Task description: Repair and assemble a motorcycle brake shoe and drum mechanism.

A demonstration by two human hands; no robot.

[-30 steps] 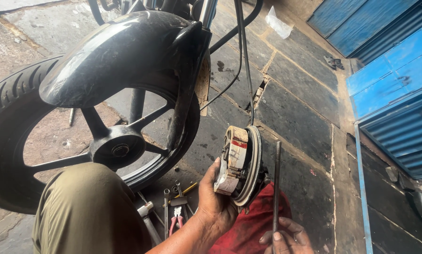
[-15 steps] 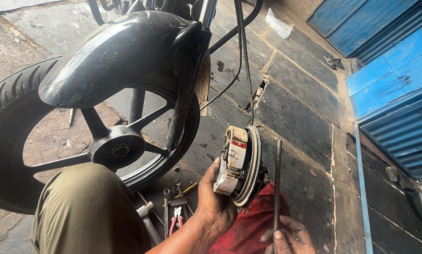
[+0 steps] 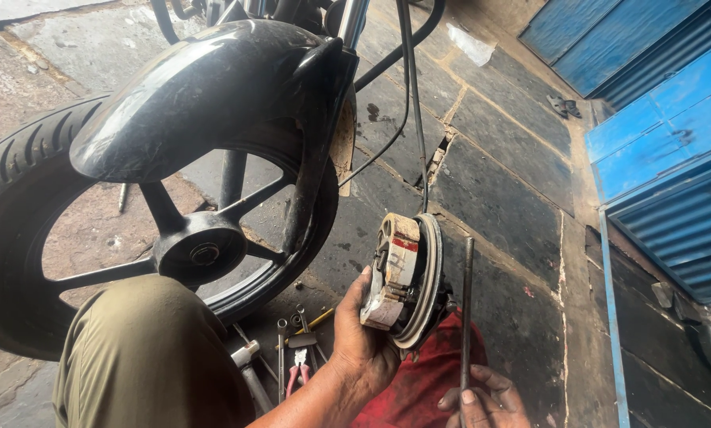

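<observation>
Black rubber and cast spokes fill my view on the left: the motorcycle's front wheel (image 3: pixel 93 261) stands upright on the stone paving (image 3: pixel 498 198), its glossy black mudguard (image 3: pixel 212 103) arching over the tyre; blue corrugated shutters (image 3: pixel 665 143) run along the right edge, well apart from my hands. Below the wheel I see my olive-trousered knee (image 3: pixel 149 357), and beside it a red cloth (image 3: pixel 427 380) lies crumpled on the ground; next down in size, the round brake plate (image 3: pixel 407 281) with its worn brake shoes facing left is held up on edge just right of the tyre, a black cable (image 3: pixel 411 103) running up from it toward the forks. My left hand (image 3: pixel 363 341) is curled around the plate's lower edge, thumb up against the shoes, gripping it firmly; my right hand (image 3: pixel 482 400) is closed around the bottom of a thin dark metal rod (image 3: pixel 466 309), which stands nearly upright just beside the plate. Smallest of all, a scatter of spanners and red-handled pliers (image 3: pixel 296 368) lies on the floor between my knee and left wrist.
</observation>
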